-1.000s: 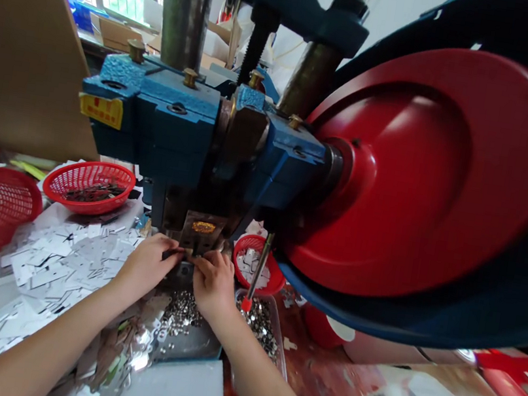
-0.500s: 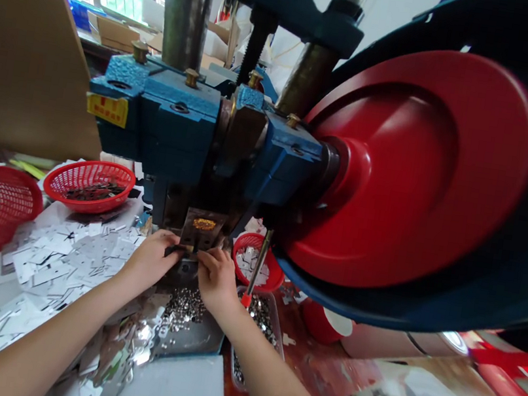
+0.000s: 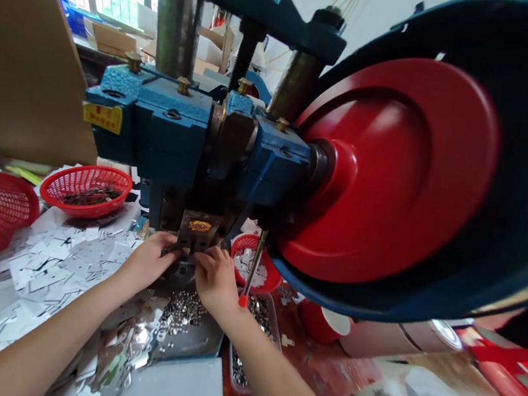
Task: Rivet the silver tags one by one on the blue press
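A blue punch press (image 3: 169,131) with a large red flywheel (image 3: 396,178) fills the upper view. At its die (image 3: 198,231) both my hands meet, one on each side. My left hand (image 3: 150,260) is closed, thumb and fingers pinching a small flat metal piece (image 3: 167,251) whose dark edge shows at the die opening. My right hand (image 3: 217,277) is closed too, its fingertips against the right side of the die; what they hold is hidden. Just below the hands, small shiny metal parts (image 3: 183,310) lie heaped on the press bed.
Flat metal plates (image 3: 61,260) are piled at left, beside red baskets (image 3: 83,209). Right of the die stand another red basket (image 3: 269,281) and a clear plastic tray (image 3: 278,349) of small parts. A red-tipped metal lever (image 3: 254,266) hangs close to my right forearm.
The camera view has shifted slightly, so the press and flywheel sit a little further left. Both hands stay at the die with hardly any change.
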